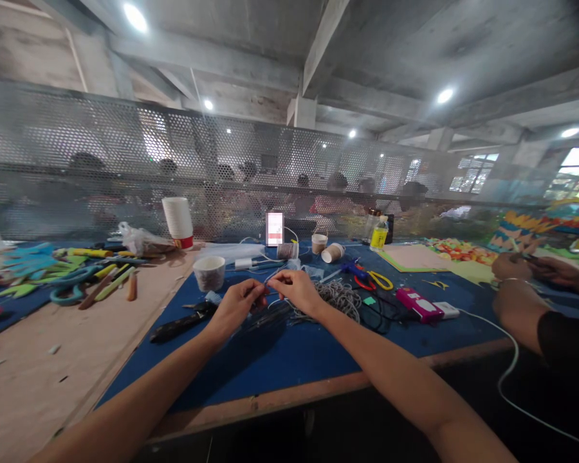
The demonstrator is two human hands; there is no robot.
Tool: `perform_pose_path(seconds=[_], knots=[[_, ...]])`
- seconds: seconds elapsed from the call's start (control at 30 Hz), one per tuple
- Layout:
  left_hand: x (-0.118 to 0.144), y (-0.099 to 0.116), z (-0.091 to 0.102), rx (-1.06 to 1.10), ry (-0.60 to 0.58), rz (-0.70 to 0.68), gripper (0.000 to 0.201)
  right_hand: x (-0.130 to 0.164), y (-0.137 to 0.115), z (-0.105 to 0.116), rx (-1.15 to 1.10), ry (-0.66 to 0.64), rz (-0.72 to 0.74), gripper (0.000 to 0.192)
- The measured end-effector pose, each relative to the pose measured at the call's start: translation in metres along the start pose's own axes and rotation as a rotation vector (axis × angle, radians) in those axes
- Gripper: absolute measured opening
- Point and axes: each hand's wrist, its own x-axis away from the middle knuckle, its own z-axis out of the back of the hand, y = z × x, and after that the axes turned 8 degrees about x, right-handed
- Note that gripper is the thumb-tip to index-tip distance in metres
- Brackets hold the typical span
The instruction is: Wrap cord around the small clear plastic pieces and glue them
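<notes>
We see a thin pale thread [269,287] pinched between our two hands just above the blue mat [289,354], and we take that mat as our landmark for everything else. The left hand [238,303] closes its fingertips on one end and the right hand [296,289] closes on the other, the two nearly touching, which looks like the way one holds something fine so it stays taut and easy to see; what exactly the thread joins to is too small to tell. Just to the right of the hands, on the mat, lies a heap of grey cord [340,299], near enough that the strand seems drawn from it. Toward the mat's far edge stand a paper cup [209,272] and a small spool [287,250], kept back from the working spot. On the mat's right part lie yellow-handled scissors [374,279] and a pink power strip [419,305], with a white cable [506,373] trailing off the bench [53,360]. A black tool [178,326] rests at the mat's left edge. Beyond the mat's right end, another person's hands [511,283] work on coloured paper shapes [458,249]. Left of the mat, a stack of cups [177,222] stands on the bare wood.
</notes>
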Motion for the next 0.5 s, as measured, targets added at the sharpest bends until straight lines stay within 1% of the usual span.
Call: perform_pose_path(seconds=[0.33,0.5], knots=[[0.0016,-0.0037,0.0004,0.174,0.009,0.061,0.026,0.0001,0.0009,-0.0008,-0.012,0.016,-0.003,0.024],[0.0020,-0.0055,0.0004,0.157,0.007,0.033,0.022,-0.0010,0.0020,-0.0012,-0.001,0.015,-0.003,0.024]])
